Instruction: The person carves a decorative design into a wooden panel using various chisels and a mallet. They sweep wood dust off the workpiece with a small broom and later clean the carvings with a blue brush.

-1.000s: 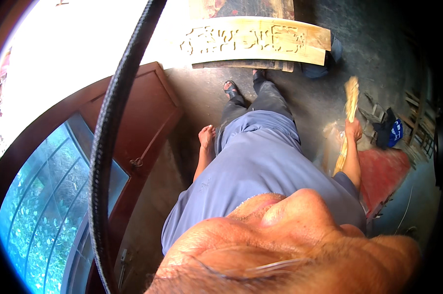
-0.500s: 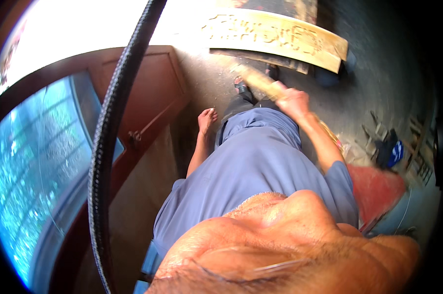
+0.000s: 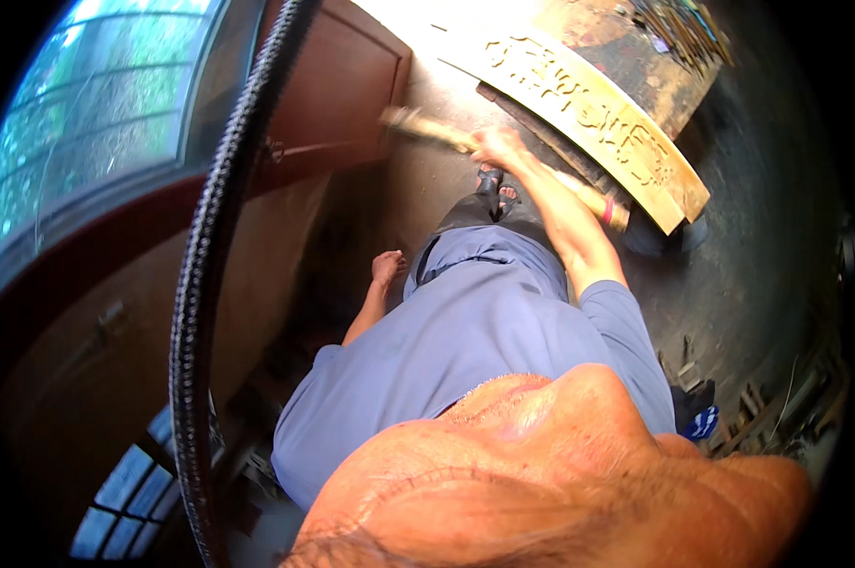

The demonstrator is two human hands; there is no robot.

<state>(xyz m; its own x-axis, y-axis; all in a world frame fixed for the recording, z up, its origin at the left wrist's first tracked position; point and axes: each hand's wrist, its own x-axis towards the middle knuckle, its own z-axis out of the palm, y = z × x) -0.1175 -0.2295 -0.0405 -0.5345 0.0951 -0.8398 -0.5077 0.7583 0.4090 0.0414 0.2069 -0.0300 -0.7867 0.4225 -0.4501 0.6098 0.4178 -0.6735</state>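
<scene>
My right hand [image 3: 501,150] is closed around a long straw-coloured stick-like thing [image 3: 437,131], held slantwise in front of my legs. Its far-left end is smeared by motion, and its other end, with a reddish band, shows beyond my right forearm. I cannot tell its exact kind. My left hand [image 3: 387,267] hangs low beside my left hip, fingers curled, with nothing seen in it. Ahead and to the right, a long pale wooden board [image 3: 626,142] with carved shapes lies along the near edge of a worn workbench [image 3: 678,95].
Several thin tools [image 3: 683,33] lie bunched at the bench's far right. A brown door panel [image 3: 352,76] and a barred window [image 3: 96,104] stand on the left. Wood pieces and a blue-and-white item [image 3: 702,423] lie on the floor at the right. A black braided cable [image 3: 219,208] crosses the view.
My right hand has swung left and forward with the straw-coloured thing. The view has turned, so the board sits further right and slants more, and the bunched tools have come into sight.
</scene>
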